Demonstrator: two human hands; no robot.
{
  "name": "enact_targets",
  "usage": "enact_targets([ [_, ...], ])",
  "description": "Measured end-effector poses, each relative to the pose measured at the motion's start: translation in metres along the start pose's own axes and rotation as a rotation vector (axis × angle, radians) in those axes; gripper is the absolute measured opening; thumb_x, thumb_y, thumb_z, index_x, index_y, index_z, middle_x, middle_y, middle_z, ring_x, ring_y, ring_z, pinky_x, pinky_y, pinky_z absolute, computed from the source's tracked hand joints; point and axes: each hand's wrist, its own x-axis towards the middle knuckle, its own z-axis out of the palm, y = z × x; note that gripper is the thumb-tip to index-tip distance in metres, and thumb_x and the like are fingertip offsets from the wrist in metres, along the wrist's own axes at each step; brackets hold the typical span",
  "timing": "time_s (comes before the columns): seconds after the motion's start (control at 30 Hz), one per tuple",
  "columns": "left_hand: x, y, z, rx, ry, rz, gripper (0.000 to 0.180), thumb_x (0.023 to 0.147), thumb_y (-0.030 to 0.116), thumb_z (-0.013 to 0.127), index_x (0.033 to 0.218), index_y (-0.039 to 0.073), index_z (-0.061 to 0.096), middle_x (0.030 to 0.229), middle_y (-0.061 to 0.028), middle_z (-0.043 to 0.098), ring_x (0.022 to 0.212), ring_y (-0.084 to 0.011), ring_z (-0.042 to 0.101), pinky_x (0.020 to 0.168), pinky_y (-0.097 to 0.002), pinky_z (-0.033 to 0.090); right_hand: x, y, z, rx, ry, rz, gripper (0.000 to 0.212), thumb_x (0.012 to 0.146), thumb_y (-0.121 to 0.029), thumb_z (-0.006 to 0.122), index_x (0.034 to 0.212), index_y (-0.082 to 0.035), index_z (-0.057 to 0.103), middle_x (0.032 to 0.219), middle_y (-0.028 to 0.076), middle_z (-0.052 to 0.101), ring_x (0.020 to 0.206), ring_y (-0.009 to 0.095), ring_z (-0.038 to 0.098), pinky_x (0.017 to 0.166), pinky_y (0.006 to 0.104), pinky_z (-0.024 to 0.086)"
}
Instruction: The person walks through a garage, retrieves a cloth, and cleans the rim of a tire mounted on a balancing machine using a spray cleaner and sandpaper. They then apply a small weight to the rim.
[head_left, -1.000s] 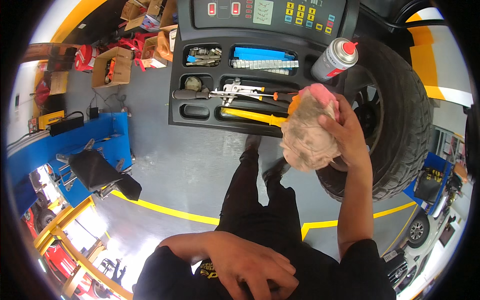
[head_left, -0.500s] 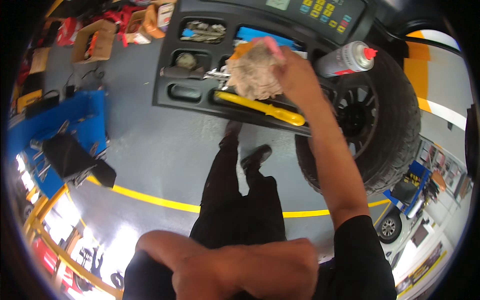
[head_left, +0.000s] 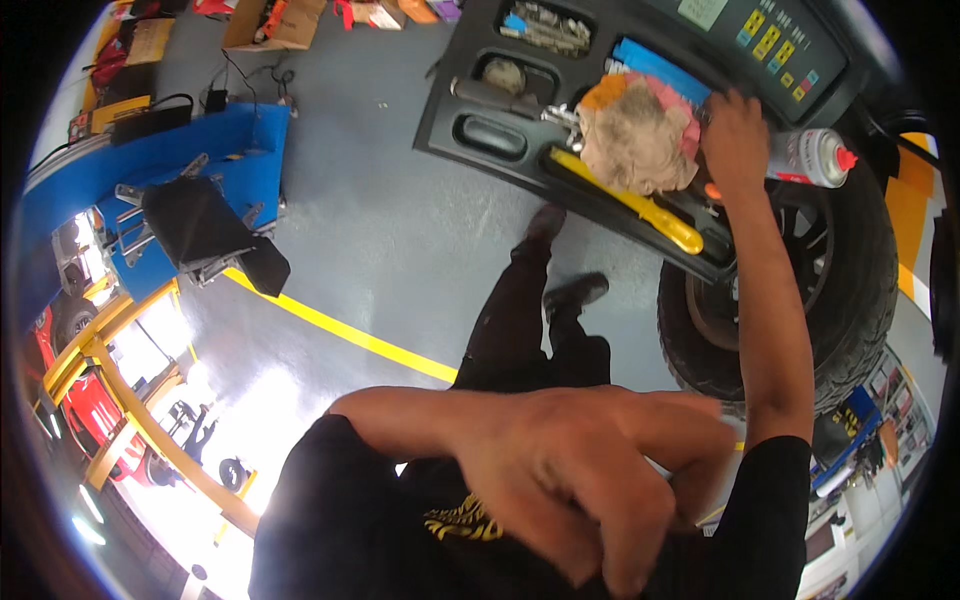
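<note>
— Grey workshop floor (head_left: 370,190), off-road tyre (head_left: 870,260) and tool tray (head_left: 445,120) are seen; what is done?
— What is held by the left hand (head_left: 590,470) or right hand (head_left: 737,140) cannot be told; the soiled rag (head_left: 635,135) is laid across the tray; what remains is not shown.

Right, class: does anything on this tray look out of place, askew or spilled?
The stained rag looks out of place: it lies bunched across the black tray, partly hiding the silver tool rather than sitting clear of the tools. No spill is visible.
</note>
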Motion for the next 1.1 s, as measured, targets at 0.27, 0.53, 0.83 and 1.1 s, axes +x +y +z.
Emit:
enact_targets([
  [0.27,-0.030,0.010,-0.075,0.820,-0.251,-0.758,0.029,0.091,0.021,0.076,0.116,0.008,0.071,0.114,-0.0074,0.063,0.110,-0.0253,0.061,0.098,-0.0388,0.046,-0.009,0.001,-0.080,0.255,0.046,0.084,0.014,0.085,-0.011,0.063,0.097,-0.005,0.061,0.090,0.012,0.067,0.087,0.033,0.066,0.075,0.0487,0.052],
  [0.53,0.017,-0.041,-0.063,0.984,0.455,-0.523,0.063,0.095,0.022,0.071,0.149,0.006,0.042,0.133,-0.0130,0.060,0.120,-0.0260,0.060,0.097,-0.0367,0.049,-0.150,-0.002,-0.230,1.558,-0.360,0.621,0.023,0.089,-0.014,0.075,0.102,-0.003,0.059,0.089,0.006,0.067,0.079,0.016,0.066,0.069,0.0300,0.051],
  [0.83,0.010,-0.142,-0.029,1.034,0.117,-0.762,0.055,0.093,0.018,0.071,0.143,0.003,0.052,0.132,-0.0120,0.060,0.118,-0.0211,0.056,0.103,-0.0355,0.044,-0.299,0.022,-0.231,1.987,-0.327,0.806,0.019,0.094,-0.012,0.072,0.104,-0.004,0.057,0.093,0.006,0.068,0.081,0.013,0.066,0.071,0.0267,0.052],
  [1.1,0.006,-0.185,-0.006,0.641,-0.012,-1.169,0.060,0.097,0.031,0.067,0.144,-0.002,0.050,0.133,-0.0167,0.063,0.122,-0.0256,0.060,0.101,-0.0376,0.049,-0.372,0.040,-0.231,2.339,-0.097,0.720,0.025,0.091,-0.013,0.075,0.106,0.000,0.061,0.094,0.009,0.070,0.086,0.016,0.068,0.076,0.0281,0.054],
])
